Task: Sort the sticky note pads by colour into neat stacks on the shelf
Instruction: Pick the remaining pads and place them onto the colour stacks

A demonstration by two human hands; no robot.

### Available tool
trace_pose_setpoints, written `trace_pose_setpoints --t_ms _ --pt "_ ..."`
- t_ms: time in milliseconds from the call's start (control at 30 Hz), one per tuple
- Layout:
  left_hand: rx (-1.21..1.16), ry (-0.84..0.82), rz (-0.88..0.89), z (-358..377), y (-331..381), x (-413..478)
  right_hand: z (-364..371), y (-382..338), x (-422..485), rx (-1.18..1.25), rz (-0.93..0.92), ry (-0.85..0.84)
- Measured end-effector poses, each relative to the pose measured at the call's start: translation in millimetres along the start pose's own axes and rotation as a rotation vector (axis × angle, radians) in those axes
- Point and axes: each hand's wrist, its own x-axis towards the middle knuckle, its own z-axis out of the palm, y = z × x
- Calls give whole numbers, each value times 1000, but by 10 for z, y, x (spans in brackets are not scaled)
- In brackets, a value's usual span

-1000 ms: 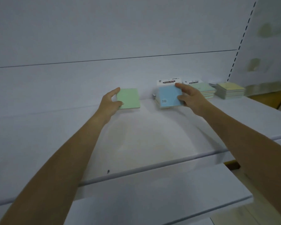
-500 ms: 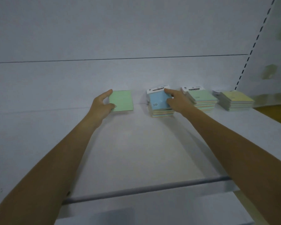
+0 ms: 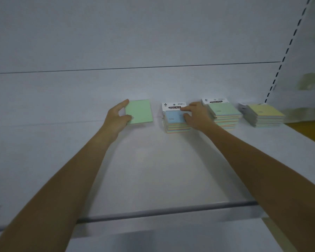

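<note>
Head view: left grip (image 3: 116, 117) holds a square green paper pad (image 3: 140, 111), right grip (image 3: 198, 115) pinches the blue top pad (image 3: 174, 117) of a multicoloured stack (image 3: 176, 127); sorting apparently barely started.

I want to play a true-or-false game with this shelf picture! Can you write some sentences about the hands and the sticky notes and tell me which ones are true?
1. The left hand holds a green pad. True.
2. The yellow-topped stack is the one farthest to the right. True.
3. The right hand rests on the yellow-topped stack. False: it touches the blue-topped stack, two stacks to the left of the yellow one.
4. The green pad sits on top of a tall stack. False: it is by itself, to the left of all three stacks on the shelf.
</note>
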Motion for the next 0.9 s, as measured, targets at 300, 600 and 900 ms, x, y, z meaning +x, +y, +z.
trace_pose_setpoints --t_ms 300,600,900 --pt "-89 10 17 6 152 20 9 -218 -447 -49 -387 40" --pt "-160 -58 108 472 495 -11 -170 166 -816 -89 -394 -27" --pt "-137 -80 65 1614 652 -191 -558 938 -927 -122 -294 -316"
